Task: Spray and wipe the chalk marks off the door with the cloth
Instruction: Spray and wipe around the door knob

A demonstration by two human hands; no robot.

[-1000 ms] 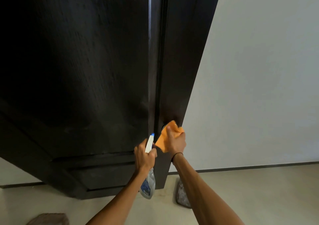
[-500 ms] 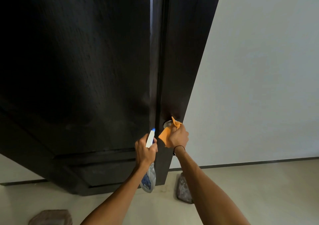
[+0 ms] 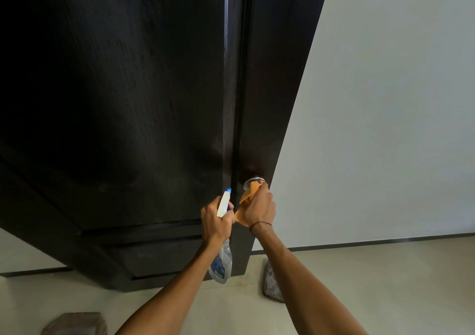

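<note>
I can read nothing here. The only printing is on the blue label of the spray bottle (image 3: 221,262) hanging below my left hand (image 3: 214,220), and it is too small and blurred to make out any word, brand or number.

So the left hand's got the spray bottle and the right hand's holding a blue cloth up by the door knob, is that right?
Not quite: the cloth is orange, not blue, as the head view shows. The rest holds: the left hand grips the spray bottle, and the right hand holds the cloth up by the door knob.
</note>
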